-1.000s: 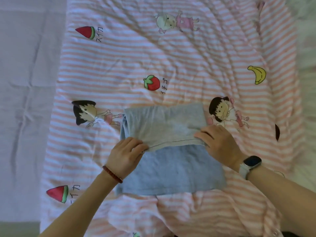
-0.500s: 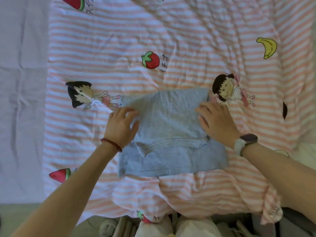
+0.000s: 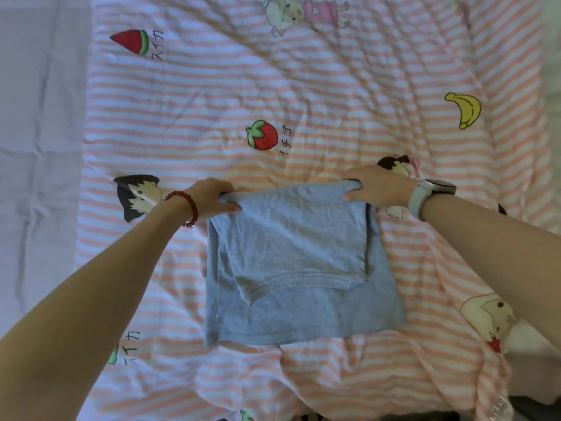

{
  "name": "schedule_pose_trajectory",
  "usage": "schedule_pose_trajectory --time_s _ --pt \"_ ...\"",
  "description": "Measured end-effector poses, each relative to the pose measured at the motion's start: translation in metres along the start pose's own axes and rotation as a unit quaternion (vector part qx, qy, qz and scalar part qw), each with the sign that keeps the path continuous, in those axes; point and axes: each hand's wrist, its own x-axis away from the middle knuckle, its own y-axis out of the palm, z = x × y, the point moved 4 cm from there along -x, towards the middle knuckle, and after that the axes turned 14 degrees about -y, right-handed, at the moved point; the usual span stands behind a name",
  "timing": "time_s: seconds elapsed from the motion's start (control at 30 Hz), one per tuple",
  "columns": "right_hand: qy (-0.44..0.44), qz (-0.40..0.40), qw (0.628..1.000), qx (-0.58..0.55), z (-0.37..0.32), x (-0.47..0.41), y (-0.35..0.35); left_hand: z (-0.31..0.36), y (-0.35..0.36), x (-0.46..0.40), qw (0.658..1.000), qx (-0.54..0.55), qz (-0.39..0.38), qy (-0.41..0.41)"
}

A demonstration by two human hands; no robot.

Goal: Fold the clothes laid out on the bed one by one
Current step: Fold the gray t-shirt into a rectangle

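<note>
Dim, soft, bluish light; wide-angle bowing at edges.

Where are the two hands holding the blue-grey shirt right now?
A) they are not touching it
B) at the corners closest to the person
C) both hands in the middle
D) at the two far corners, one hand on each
D: the left hand and right hand each pinch one far corner of the folded shirt, while its near edge lies free on the striped quilt.

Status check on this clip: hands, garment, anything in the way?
Left hand and right hand each grip a far corner of the grey garment. Garment partly folded, flat on striped quilt. Nothing in the way.
</note>
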Motion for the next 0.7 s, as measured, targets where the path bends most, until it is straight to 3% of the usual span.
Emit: schedule_pose_trajectory --time_s 0.2,0.33,0.43,0.53,0.7 --pt "-0.037 0.175 0.979 0.095 -0.019 0.012 -0.059 0.018 -0.061 0.007 0.985 0.093 0.147 0.018" --pt "-0.075 0.298 0.926 0.219 -0.037 0.026 -0.086 0.034 -0.098 0.024 0.952 0.043 0.301 0.043" --pt "-0.131 0.337 0.892 0.272 -0.048 0.046 -0.073 0.04 -0.088 0.057 0.919 0.012 0.381 0.101" --pt "-0.161 0.316 0.885 0.3 -0.048 0.072 -0.032 0.038 -0.048 0.093 0.907 -0.025 0.383 0.174" --pt "-0.156 0.261 0.892 0.335 -0.03 0.101 0.046 0.018 0.032 0.114 0.934 -0.092 0.296 0.18"
